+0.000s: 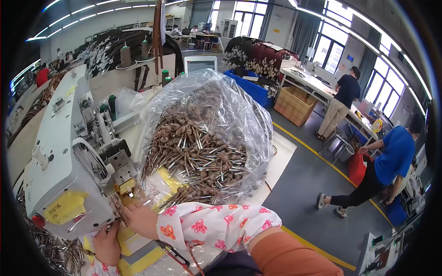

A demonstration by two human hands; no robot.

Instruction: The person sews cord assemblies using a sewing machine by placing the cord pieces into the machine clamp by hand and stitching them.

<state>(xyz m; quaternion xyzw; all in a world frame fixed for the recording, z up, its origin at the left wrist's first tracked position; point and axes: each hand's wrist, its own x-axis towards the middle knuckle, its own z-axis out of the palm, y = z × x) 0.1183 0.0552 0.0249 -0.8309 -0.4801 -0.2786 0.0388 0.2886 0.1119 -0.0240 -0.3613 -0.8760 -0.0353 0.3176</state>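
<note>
My right hand, in a white sleeve with pink and orange flowers, reaches to the work area under the sewing machine head. Its fingers are bent together at the machine's edge, and what they grip is hidden. Just below, my left hand is closed beside the machine bed, its fingertips partly covered by the machine body. Beyond my right hand, a clear plastic bag lies open on the table, full of brown knotted cords with shiny metal tips. Some cords spill towards my right forearm.
Another heap of tipped cords lies at lower left. Black snips on a cord rest near the front edge. Thread cones stand behind the machine. One person in blue walks in the aisle; another stands at a white table.
</note>
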